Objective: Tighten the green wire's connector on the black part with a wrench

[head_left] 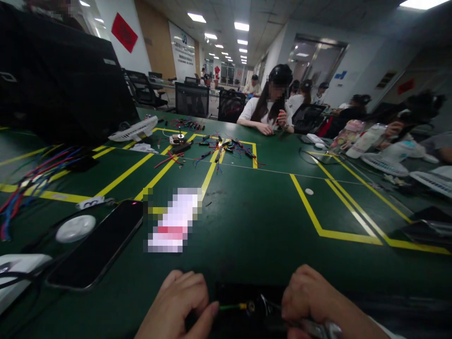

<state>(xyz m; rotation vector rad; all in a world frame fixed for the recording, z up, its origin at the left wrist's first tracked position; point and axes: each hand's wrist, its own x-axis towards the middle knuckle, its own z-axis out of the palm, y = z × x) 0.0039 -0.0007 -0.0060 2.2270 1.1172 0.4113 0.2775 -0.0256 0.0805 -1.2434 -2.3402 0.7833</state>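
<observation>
1. Where the green table [254, 226] meets the bottom edge of the view, both hands work close together over a small black block [247, 301] lying on the mat.
2. The left hand [180, 306] is curled, its thumb and forefinger pressed together on a thin green wire [228, 307]; the other fingers are folded under.
3. That wire is short and bright green, running level from the left fingertips toward a small yellow sleeve with a dark round end [249, 307] at the middle of the block.
4. The right hand [314, 301] is closed in a fist around a metal hand tool [310, 325], whose silvery handles show below the knuckles; its tip lies just beside the wire's end.
5. The block itself is dark and dim, so its finer shape cannot be told.
6. To the left lie a black phone [99, 247] face up, a white round puck [76, 228] and a bundle of red and blue wires [21, 188].
7. Yellow tape lines [318, 221] mark fields on the table.
8. Further off, loose wires and connectors [219, 148] are scattered, and a seated person in a white shirt [270, 106] works at the far side.
</observation>
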